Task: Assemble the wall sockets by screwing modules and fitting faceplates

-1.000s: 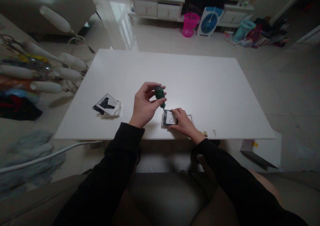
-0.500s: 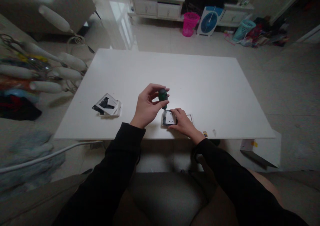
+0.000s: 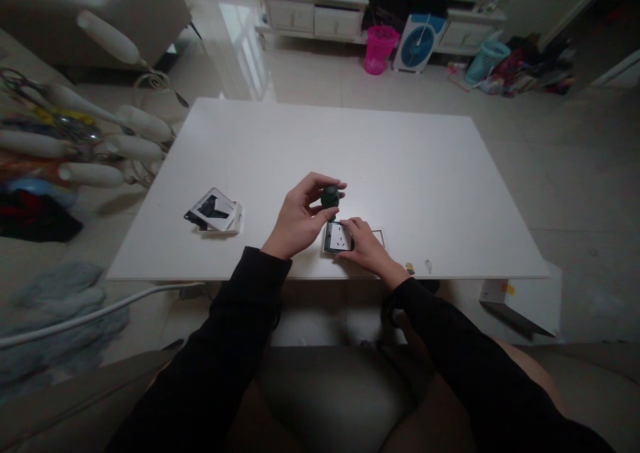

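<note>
My left hand (image 3: 299, 219) is closed around the dark green handle of a screwdriver (image 3: 329, 198), just above a wall socket (image 3: 340, 237). The handle hides most of the shaft, and I cannot tell whether the tip touches the socket. The socket lies face up near the table's front edge, with a white slotted face and a dark border. My right hand (image 3: 367, 245) grips its right side, thumb at the near edge and fingers at the far one. Partly behind that hand lies a flat, pale piece with a dark outline (image 3: 380, 236).
On the white table (image 3: 350, 146), a stack of frame-like socket parts (image 3: 215, 211) sits at the left. A small yellow item (image 3: 410, 268) and a small clear piece (image 3: 428, 266) lie near the front edge, right of my right wrist. A lamp (image 3: 135, 123) stands beyond the left edge.
My left hand has shifted slightly right and toward me, and the screwdriver has tipped more upright, so its shaft is now mostly hidden. My right hand and the socket stay nearly still.
</note>
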Available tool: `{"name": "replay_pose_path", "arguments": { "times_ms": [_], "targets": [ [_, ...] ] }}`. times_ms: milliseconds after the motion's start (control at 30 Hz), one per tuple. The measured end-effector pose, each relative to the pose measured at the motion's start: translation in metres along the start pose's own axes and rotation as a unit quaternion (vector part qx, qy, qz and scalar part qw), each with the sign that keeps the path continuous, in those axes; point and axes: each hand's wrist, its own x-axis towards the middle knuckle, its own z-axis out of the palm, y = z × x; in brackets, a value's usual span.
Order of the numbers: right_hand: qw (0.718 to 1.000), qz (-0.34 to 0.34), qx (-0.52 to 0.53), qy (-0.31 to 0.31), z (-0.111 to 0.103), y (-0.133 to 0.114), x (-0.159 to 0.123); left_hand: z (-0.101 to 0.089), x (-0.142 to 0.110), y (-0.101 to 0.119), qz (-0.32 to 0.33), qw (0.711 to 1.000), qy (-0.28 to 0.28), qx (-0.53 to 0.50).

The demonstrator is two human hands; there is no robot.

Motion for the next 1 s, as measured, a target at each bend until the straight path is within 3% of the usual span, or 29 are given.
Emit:
{"name": "replay_pose_path", "arguments": {
  "times_ms": [467, 1000],
  "targets": [
    [1.000, 0.004, 0.004, -0.009, 0.0006, -0.0001, -0.0001, -0.0033, -0.0012, -0.0048, 0.029, 0.997, -0.059, 0.050],
    [1.000, 0.006, -0.001, -0.009, 0.0001, -0.0023, -0.0002, -0.0022, -0.0020, -0.0063, 0.042, 0.996, -0.040, 0.067]
  ]
}}
